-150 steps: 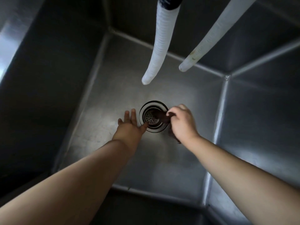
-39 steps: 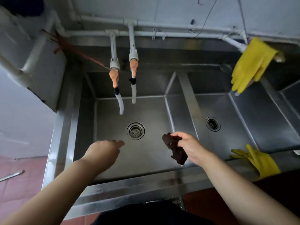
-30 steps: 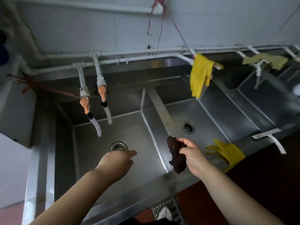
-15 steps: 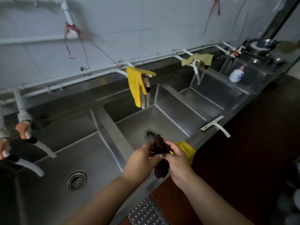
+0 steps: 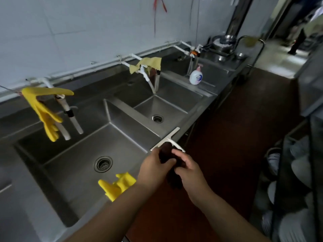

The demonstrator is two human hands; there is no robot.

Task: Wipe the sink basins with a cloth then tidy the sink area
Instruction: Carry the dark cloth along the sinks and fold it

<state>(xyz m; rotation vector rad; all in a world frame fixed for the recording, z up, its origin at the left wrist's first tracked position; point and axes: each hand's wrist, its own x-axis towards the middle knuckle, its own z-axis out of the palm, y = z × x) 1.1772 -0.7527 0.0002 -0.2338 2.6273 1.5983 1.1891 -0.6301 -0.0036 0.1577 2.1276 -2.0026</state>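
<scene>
Running away from us along a pale tiled wall (image 5: 73, 32), a long stainless-steel bench (image 5: 22, 210) carries a row of deep square sink basins, dull grey and smooth, with a dark reddish-brown floor (image 5: 244, 119) on our right. We see the near basin (image 5: 83, 154) with a round ribbed drain (image 5: 103, 164) in its flat bottom, and past a steel divider the next basin (image 5: 162, 109) with its own drain (image 5: 157, 118). White pipes (image 5: 104, 64) run along the wall above the bench. A yellow rubber glove (image 5: 43, 109) hangs limp over one tap, just beside two white hoses (image 5: 75, 123), fingers pointing down. A second yellow glove (image 5: 117, 185) lies draped on the front rim of the near basin, partly hidden by our left forearm. Farther off, an olive-yellow rag (image 5: 148, 64) is slung over another tap, and a white pump bottle (image 5: 196, 75) stands on the rim beyond it. A white squeegee (image 5: 170, 137) lies across the front edge between the two basins, its handle partly covered by our hands. Metal bowls (image 5: 223, 44) sit at the far end; their details are blurred. Our left hand (image 5: 155, 165) and right hand (image 5: 187, 168) are together over the bench edge, both closed on the dark brown cloth (image 5: 172, 177), crumpled and hanging between them.
</scene>
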